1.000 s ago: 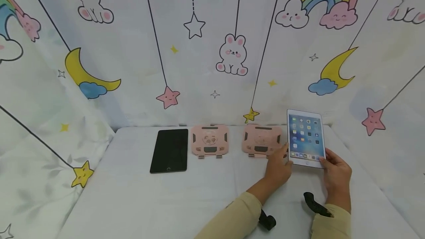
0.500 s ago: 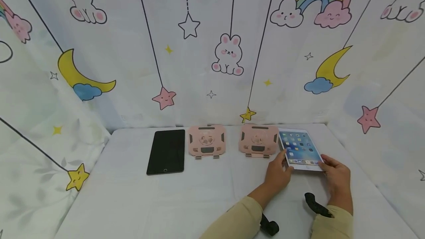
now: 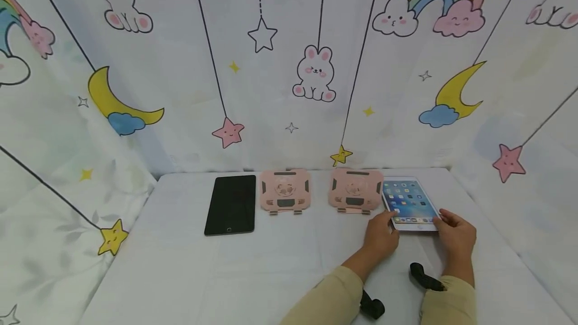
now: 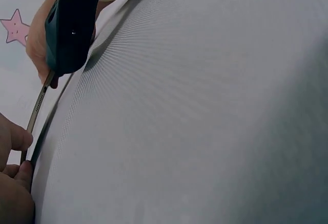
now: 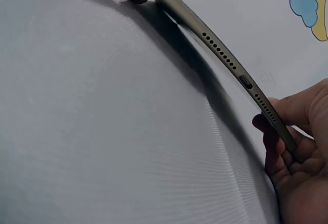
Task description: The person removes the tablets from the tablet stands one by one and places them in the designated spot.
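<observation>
A white tablet (image 3: 412, 203), its screen full of app icons, lies nearly flat at the right of the table. My left hand (image 3: 380, 237) pinches its left edge near the front corner, thumb on top. At the right front corner my right hand (image 3: 457, 234) grips the other side. The right wrist view shows the tablet's thin edge (image 5: 225, 57) with speaker holes and a charging port, its near end raised a little off the cloth. Beside its left edge lies a pink case (image 3: 355, 189) with dark inserts and small feet.
Another pink case (image 3: 285, 190) lies left of the first. Farther left is a black tablet (image 3: 231, 205), its screen dark. White cloth (image 3: 271, 275) covers the table, and a cartoon-printed curtain (image 3: 180, 89) rises behind it.
The white tablet was tilted up toward the head camera a second ago. Both hands have lowered its far end toward the table, where it now lies almost flat.
</observation>
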Action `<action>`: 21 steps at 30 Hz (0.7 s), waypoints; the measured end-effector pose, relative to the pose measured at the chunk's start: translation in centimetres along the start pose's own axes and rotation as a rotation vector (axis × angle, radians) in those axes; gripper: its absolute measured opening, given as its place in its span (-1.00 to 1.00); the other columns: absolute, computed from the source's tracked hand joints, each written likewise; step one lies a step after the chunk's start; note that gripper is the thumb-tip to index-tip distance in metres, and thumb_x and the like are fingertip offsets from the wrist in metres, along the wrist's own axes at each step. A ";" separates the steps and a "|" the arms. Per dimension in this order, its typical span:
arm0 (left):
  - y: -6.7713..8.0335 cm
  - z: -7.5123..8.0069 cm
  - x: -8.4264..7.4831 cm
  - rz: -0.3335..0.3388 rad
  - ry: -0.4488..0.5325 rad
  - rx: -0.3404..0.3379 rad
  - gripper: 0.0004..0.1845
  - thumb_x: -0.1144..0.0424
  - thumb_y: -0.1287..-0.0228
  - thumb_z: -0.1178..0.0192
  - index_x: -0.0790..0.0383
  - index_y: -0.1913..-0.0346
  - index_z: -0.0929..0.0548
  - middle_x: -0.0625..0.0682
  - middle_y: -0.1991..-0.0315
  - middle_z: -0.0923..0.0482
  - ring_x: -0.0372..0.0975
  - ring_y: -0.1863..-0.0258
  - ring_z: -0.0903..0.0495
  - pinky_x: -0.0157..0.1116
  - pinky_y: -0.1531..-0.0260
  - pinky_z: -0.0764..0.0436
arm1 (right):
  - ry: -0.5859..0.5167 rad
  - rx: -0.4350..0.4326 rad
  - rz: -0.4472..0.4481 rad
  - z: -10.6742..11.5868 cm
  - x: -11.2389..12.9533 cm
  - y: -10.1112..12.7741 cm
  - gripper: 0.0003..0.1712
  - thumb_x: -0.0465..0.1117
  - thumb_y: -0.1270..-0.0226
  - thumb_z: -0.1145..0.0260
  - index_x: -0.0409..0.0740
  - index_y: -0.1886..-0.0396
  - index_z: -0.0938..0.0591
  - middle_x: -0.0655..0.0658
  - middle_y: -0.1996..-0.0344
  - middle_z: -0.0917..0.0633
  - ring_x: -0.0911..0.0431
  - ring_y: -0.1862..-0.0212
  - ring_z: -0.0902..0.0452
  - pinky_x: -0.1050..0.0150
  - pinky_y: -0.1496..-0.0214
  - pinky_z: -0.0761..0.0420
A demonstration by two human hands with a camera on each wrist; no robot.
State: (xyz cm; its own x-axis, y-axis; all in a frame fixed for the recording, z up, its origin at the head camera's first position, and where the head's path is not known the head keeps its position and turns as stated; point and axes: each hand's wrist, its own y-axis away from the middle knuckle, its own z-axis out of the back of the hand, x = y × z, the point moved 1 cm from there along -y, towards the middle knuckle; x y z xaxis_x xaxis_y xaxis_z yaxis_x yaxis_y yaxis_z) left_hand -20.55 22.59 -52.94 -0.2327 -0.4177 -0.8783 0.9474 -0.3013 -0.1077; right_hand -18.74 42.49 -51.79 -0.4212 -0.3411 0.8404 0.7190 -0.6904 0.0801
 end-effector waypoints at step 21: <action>-0.1 -0.3 -0.8 0.023 -0.058 -0.099 -0.53 0.52 -0.21 -0.26 0.08 -0.15 -0.73 -0.14 -0.13 -0.72 -0.34 -0.16 -0.62 -0.36 -0.19 -0.59 | 0.071 -0.056 -0.032 -1.6 0.8 0.1 -0.42 -0.16 -0.41 -0.29 -0.27 -0.37 -0.54 -0.34 -0.27 -0.61 -0.21 -0.50 -0.24 -0.16 -0.46 -0.24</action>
State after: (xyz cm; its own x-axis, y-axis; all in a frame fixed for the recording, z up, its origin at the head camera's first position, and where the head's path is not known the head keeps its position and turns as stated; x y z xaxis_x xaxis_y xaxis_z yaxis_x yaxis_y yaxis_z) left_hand -20.44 23.18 -52.34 -0.2198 -0.4731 -0.8531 0.9692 -0.2057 -0.1357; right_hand -19.89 41.20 -52.00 -0.4830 -0.3619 0.7973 0.6733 -0.7356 0.0741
